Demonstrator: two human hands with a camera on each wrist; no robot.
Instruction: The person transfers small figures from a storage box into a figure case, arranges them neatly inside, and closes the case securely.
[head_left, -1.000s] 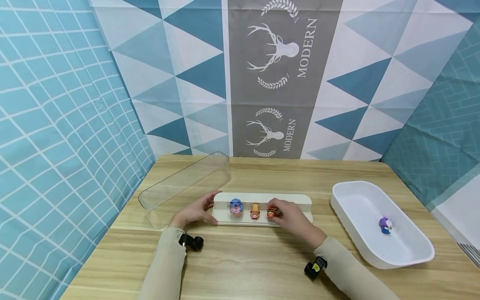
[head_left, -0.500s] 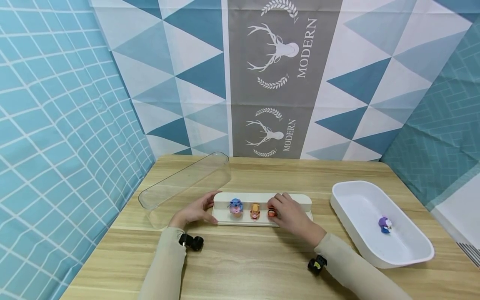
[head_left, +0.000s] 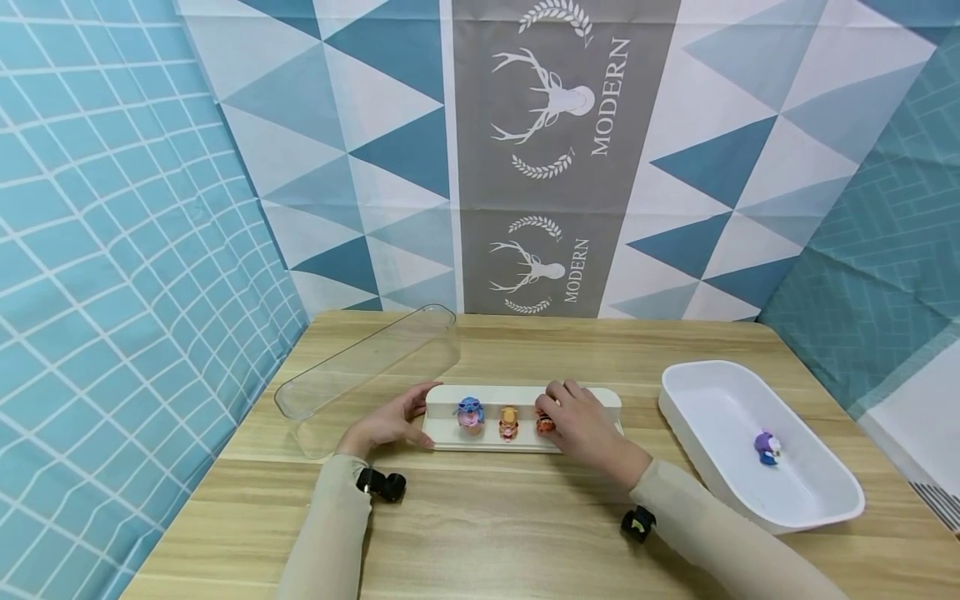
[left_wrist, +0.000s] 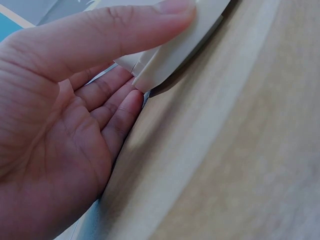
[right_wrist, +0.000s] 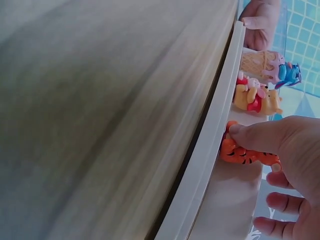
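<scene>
My left hand (head_left: 386,423) holds the left end of a long off-white display base (head_left: 487,392). In the left wrist view its thumb (left_wrist: 150,27) lies over the base's edge while the other fingers reach round the end. At the right part of the base, my right hand (head_left: 588,429) pinches an orange striped tiger figurine (right_wrist: 245,152) standing on the lower step. Left of it stand a yellow bear figurine in a red top (right_wrist: 257,98) and a blue figurine on an ice cream cone (right_wrist: 270,67). The right hand partly covers the tiger.
A clear plastic cover (head_left: 375,362) lies at the back left, behind the left hand. To the right stands a white tub (head_left: 705,458) with a purple and blue figurine (head_left: 767,447) in it. A patterned cloth backdrop (head_left: 405,167) hangs behind the wooden table (head_left: 480,517).
The right hand has shifted slightly right and its wrist has rotated, with the tiger figurine turning a little between its fingers. The left hand stays on the base's end.
</scene>
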